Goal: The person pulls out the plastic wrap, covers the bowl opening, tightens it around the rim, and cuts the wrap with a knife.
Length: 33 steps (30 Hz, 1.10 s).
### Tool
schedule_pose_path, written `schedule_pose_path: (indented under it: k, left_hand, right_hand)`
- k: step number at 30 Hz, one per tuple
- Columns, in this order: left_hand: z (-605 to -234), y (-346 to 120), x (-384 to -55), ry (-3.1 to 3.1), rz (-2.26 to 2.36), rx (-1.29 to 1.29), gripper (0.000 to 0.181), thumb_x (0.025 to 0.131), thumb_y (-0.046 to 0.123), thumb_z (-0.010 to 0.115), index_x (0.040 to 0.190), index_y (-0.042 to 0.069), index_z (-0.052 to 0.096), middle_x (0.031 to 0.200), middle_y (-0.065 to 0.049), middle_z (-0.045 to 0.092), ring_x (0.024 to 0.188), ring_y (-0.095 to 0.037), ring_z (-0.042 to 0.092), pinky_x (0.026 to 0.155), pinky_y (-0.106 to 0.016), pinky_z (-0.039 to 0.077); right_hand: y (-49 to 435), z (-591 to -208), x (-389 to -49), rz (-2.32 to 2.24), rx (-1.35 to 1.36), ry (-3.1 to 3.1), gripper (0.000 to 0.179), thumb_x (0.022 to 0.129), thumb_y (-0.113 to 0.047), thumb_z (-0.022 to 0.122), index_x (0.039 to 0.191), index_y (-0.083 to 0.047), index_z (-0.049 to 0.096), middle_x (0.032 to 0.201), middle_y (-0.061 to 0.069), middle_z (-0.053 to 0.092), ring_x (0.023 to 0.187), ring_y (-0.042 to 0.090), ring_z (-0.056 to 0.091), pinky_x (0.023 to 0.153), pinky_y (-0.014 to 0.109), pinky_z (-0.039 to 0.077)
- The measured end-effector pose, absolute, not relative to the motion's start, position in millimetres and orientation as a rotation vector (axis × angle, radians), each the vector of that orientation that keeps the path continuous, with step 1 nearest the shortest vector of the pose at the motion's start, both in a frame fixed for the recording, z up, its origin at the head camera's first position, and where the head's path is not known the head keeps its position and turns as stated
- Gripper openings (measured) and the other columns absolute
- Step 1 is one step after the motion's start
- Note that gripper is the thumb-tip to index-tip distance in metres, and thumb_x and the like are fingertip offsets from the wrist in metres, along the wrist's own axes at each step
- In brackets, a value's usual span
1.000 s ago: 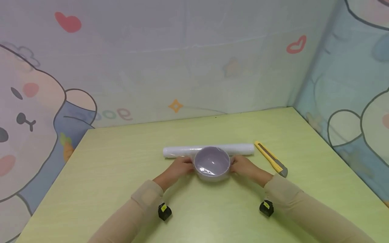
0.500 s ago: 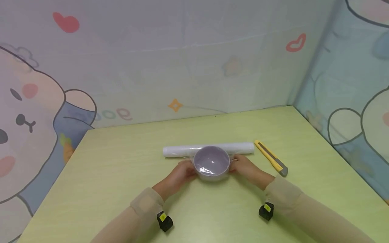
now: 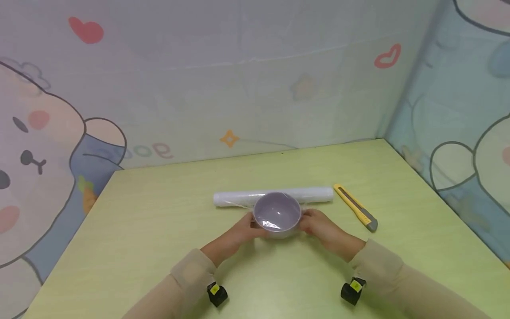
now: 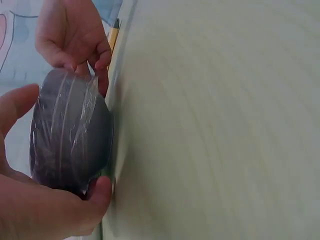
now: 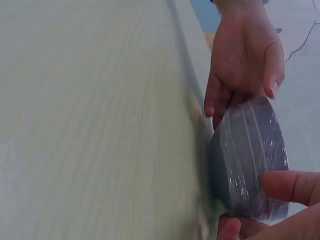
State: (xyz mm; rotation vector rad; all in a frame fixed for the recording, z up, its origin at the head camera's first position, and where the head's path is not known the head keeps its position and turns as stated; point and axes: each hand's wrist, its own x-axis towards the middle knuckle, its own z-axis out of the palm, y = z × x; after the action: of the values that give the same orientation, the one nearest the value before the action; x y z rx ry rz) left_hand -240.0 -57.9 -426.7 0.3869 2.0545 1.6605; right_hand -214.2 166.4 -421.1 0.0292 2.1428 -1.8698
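A purple bowl point(image 3: 277, 212) stands upright mid-table, clear plastic wrap stretched over its mouth. Wrinkled wrap clings to the bowl's side point(image 4: 70, 135) in the left wrist view. My left hand point(image 3: 244, 230) holds the bowl's left side, its thumb in front. In the left wrist view, that thumb point(image 4: 19, 107) stands near the wrap while the fingers curl by the base. At the opposite side my right hand point(image 3: 324, 231) grips the bowl. Its thumb point(image 5: 285, 186) presses the wrapped wall in the right wrist view, the fingers curled low. Some fingertips are hidden behind the bowl.
Behind the bowl lies a white roll of plastic wrap point(image 3: 235, 198), with some film trailing between roll and bowl. A yellow and grey utility knife point(image 3: 355, 208) rests to the right. The pale wooden table point(image 3: 159, 212) meets a printed cloth backdrop point(image 3: 191, 102) behind.
My left hand's thumb has come round to the front of the bowl. The right hand has shifted slightly down along its side. Bowl, roll and knife stay put.
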Motion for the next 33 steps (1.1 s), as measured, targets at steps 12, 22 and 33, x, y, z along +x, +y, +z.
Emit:
schedule_pose_path:
  k: [12, 22, 33]
  left_hand:
    - [-430, -37, -228, 2.276, 1.697, 0.36, 0.09, 0.065, 0.029, 0.083, 0.137, 0.009, 0.033, 0.129, -0.014, 0.045, 0.119, -0.025, 0.046, 0.102, -0.042, 0.035]
    - [-429, -40, -233, 2.285, 1.648, 0.408, 0.092, 0.066, 0.032, 0.082, 0.138, 0.007, 0.031, 0.13, -0.014, 0.045, 0.12, -0.025, 0.046, 0.103, -0.042, 0.034]
    - [-424, -49, -232, 2.358, 1.518, 0.153, 0.111, 0.063, 0.04, 0.083, 0.137, -0.002, 0.013, 0.135, -0.027, 0.035, 0.128, -0.036, 0.036, 0.107, -0.049, 0.026]
  right_hand:
    - [153, -419, -207, -2.002, 0.11, 1.949, 0.06, 0.069, 0.004, 0.049, 0.126, 0.014, 0.038, 0.1, 0.003, 0.055, 0.083, 0.01, 0.05, 0.077, 0.026, 0.04]
    - [161, -419, -204, -1.994, 0.045, 1.878, 0.061, 0.076, -0.003, 0.05, 0.132, 0.01, 0.031, 0.115, 0.005, 0.051, 0.095, 0.011, 0.047, 0.089, 0.031, 0.036]
    - [192, -414, -208, -1.755, -0.047, 1.995, 0.061, 0.09, -0.016, 0.047, 0.14, 0.008, 0.021, 0.143, 0.025, 0.033, 0.122, 0.03, 0.044, 0.101, 0.044, 0.036]
